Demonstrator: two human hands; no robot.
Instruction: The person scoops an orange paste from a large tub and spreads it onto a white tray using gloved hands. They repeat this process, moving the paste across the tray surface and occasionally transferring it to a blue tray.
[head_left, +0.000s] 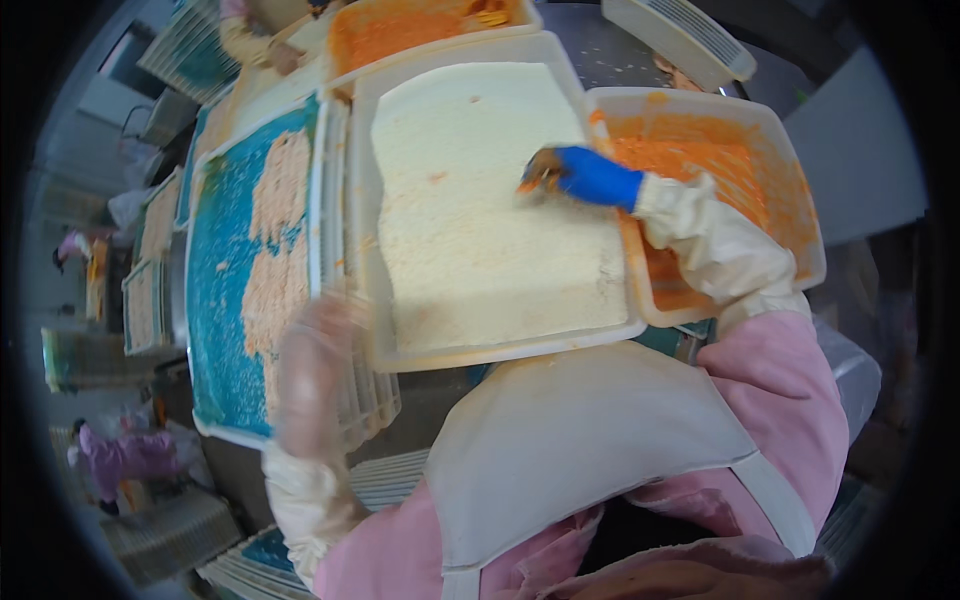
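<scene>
My right hand (581, 176), in a blue glove, hangs over a white plastic tub (510, 358) filled with pale crumb coating (495, 247). Its fingers are curled and blurred, with orange matter at the tips; whether they grip a piece is unclear. Beneath my right forearm stands a second tub (806, 225) holding orange batter (697, 161). My left hand (315, 375) is strongly smeared by motion at the near right edge of a blue-lined tray (217, 322). Rows of pale, crumb-coated pieces (277, 289) lie along that tray's right side. I cannot make out the left fingers.
Another orange-smeared tub (420, 34) adjoins the crumb tub at the far side. A co-worker's hand (285, 56) is at the upper left. A slatted white crate (682, 41) sits at the upper right. Stacked trays (375, 405) rise under the blue-lined one. People stand farther left.
</scene>
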